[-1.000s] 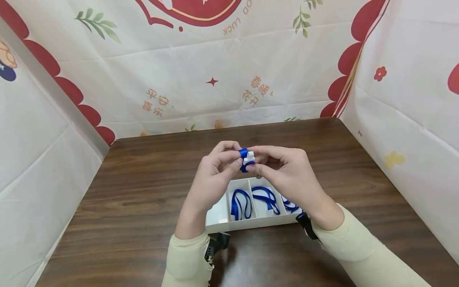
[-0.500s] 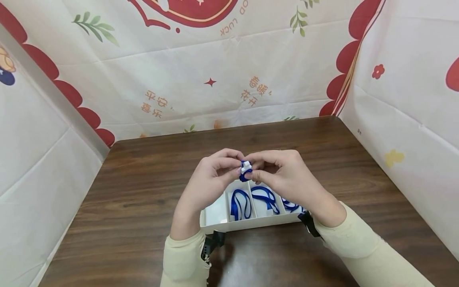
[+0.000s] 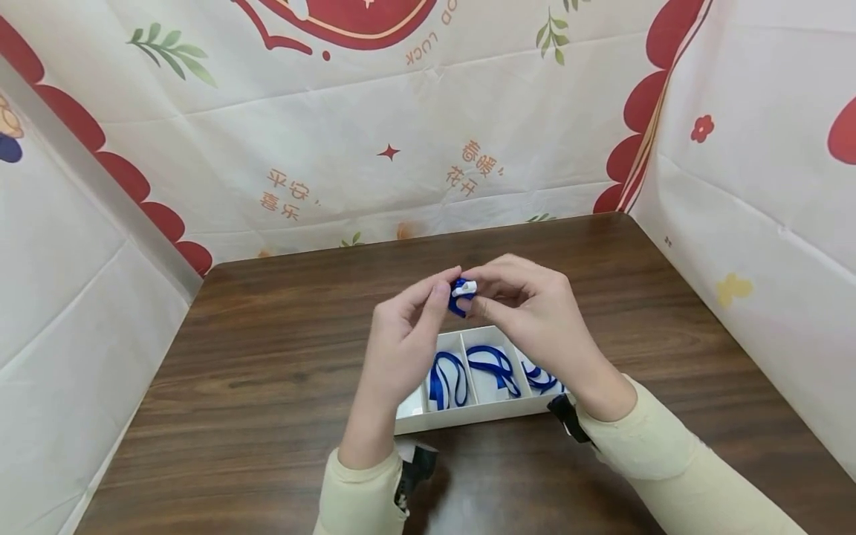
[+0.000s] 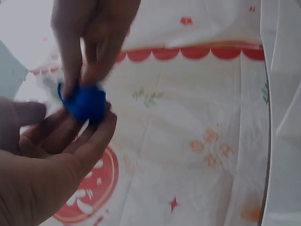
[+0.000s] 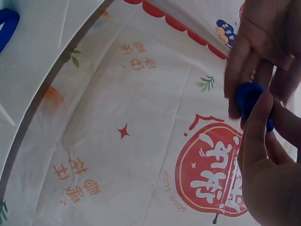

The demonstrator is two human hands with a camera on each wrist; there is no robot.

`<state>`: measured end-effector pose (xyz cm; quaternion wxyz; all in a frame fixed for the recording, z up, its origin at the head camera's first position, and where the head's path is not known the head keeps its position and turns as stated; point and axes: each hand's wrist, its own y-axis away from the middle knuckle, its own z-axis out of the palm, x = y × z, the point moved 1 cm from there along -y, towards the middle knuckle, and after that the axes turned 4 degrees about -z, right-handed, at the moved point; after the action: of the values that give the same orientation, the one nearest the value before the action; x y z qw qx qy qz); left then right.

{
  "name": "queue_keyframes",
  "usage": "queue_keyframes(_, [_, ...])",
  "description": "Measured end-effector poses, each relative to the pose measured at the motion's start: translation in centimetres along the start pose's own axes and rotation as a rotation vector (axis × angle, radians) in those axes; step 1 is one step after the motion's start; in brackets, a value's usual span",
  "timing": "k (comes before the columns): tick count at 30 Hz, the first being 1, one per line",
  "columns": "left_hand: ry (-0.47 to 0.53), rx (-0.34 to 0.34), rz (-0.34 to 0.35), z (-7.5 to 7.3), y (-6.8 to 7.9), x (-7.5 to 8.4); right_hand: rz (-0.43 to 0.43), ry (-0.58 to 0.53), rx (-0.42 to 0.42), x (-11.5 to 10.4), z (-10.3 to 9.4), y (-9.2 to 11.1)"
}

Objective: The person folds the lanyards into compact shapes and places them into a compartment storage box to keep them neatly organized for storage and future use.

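Above the box, a rolled blue lanyard point(image 3: 461, 303) with a white plastic clip point(image 3: 465, 288) is between the two hands. The right hand point(image 3: 538, 316) pinches it between thumb and fingers from the right. Fingers of the left hand point(image 3: 401, 338) touch the roll's left side. In the left wrist view the left thumb stands off the blue roll point(image 4: 89, 103), while the fingers lie against its underside. The right wrist view shows the roll point(image 5: 249, 96) at the right fingertips, with the left hand beyond. Fingers partly cover the lanyard.
A white divided box point(image 3: 478, 419) stands on the brown wooden table point(image 3: 267, 371) below the hands. Its compartments hold blue lanyards point(image 3: 493, 368); forearms hide its left and right ends. Printed white cloth point(image 3: 348, 148) walls the table's back and sides.
Both hands have dipped slightly and risen again with the lanyard. The left thumb has lifted off the roll and the left fingers have straightened. The white clip has tipped to the right.
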<state>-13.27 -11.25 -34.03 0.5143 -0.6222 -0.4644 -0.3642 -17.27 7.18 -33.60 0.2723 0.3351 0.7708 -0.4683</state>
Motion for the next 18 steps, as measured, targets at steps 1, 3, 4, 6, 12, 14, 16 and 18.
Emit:
queue_keyframes(1, [-0.01,-0.006,0.005,0.4,0.3,0.2,0.006,0.0,0.02,0.0,0.1,0.0])
queue_keyframes(3, [-0.015,-0.019,0.01,1.0,0.8,0.5,0.026,-0.003,0.05,-0.1,0.2,-0.1])
queue_keyframes(4, [-0.013,-0.023,0.001,1.3,1.1,0.7,0.043,-0.004,0.061,-0.1,0.2,-0.1])
queue_keyframes(6, [-0.001,-0.029,-0.012,1.9,1.6,0.9,0.087,-0.016,0.067,-0.2,0.3,-0.2])
queue_keyframes(12, [0.033,-0.068,-0.06,2.7,2.3,1.3,0.207,-0.005,0.045,-0.6,0.3,-0.3])
queue_keyframes(14, [0.043,-0.075,-0.066,2.3,2.3,1.4,0.229,-0.011,0.012,-0.8,0.3,-0.5])
queue_keyframes(16, [0.013,-0.074,-0.062,1.4,2.2,1.5,0.24,-0.01,-0.04,-0.9,0.3,-1.0])
queue_keyframes(18, [-0.074,-0.07,-0.051,-0.1,2.0,1.5,0.25,-0.003,-0.107,-1.0,0.4,-1.8])
